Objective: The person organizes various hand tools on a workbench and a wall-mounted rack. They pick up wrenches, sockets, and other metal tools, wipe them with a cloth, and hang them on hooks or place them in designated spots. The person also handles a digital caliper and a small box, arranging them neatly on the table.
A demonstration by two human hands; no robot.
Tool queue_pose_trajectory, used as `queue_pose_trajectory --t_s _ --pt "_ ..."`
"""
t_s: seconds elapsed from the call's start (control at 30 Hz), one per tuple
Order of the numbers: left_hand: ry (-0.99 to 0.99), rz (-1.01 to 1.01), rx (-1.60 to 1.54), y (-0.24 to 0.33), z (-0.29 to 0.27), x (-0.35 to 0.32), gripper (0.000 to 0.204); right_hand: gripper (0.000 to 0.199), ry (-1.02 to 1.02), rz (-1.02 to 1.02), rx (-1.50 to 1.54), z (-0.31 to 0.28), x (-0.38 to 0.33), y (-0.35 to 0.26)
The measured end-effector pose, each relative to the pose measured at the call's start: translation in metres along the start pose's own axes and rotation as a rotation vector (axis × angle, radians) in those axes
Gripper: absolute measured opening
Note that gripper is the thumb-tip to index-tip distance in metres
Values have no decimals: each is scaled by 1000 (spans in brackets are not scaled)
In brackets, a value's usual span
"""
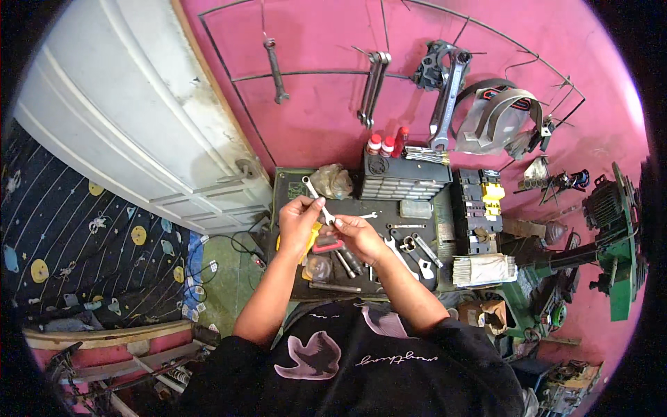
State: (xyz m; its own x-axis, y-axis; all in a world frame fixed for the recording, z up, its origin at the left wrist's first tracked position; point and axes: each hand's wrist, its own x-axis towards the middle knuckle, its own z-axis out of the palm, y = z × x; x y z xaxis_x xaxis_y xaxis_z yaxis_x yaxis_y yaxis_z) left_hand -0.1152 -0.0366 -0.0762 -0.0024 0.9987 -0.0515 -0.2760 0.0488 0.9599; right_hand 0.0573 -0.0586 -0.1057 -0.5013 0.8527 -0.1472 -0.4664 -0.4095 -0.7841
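I saw the wrench (317, 199) slanting up-left above the toolbox (406, 182), left hand (300, 221) gripping mid-shaft, right hand (354, 233) pinching its lower end.

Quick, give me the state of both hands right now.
Left hand: closed on the spanner.
Right hand: closed, fingers pinching the same spanner's lower end.

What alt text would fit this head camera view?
Both hands, left hand and right hand, hold a slim silver metal wrench above a dark workbench strewn with tools. More wrenches hang on the pink wall behind.
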Motion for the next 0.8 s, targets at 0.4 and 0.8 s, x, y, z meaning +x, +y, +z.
queue_pose_trajectory --t_s 0.4,0.8 --pt "-93 332 283 117 -21 76 19 15 335 -412 -391 97 94 -74" --pt "2 395 336 208 9 182 24 14 487 -538 -413 146 158 -188"
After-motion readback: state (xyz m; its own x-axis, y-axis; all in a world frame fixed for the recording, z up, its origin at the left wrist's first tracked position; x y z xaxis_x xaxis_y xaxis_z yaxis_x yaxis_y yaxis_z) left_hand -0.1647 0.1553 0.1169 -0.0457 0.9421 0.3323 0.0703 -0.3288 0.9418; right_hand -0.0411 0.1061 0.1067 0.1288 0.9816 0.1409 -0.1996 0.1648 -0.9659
